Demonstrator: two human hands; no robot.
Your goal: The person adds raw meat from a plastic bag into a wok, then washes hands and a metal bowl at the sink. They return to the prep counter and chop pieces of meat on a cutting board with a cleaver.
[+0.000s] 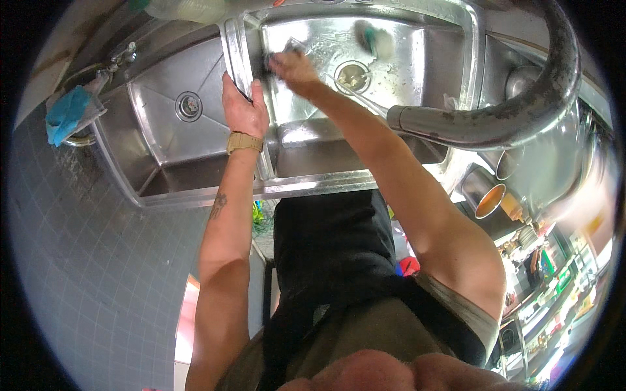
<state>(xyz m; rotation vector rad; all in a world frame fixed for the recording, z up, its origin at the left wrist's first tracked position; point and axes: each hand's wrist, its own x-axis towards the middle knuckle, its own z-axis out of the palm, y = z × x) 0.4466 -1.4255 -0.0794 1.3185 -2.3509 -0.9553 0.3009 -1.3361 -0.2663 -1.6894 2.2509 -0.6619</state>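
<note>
My left hand (246,110), with a watch (244,142) on its wrist, straddles the metal divider (237,54) of a stainless steel double sink. Thumb and fingers lie on opposite sides of it. A dark edge shows between them; whether it belongs to a separate flat piece, I cannot tell. Inside the right basin (313,105), my right hand (296,73) is blurred near the basin's left wall. It holds a dark greyish thing (293,46), too blurred to name. A blurred dark and green object (374,39) is toward the basin's back, above a drain (352,77) with scraps in it.
A thick curved metal pipe (518,124) arches over the basin from the right. The left basin (181,137) has its own drain (189,106). A blue cloth (68,115) hangs at far left, near a tap (122,56). Metal containers (481,193) stand at right.
</note>
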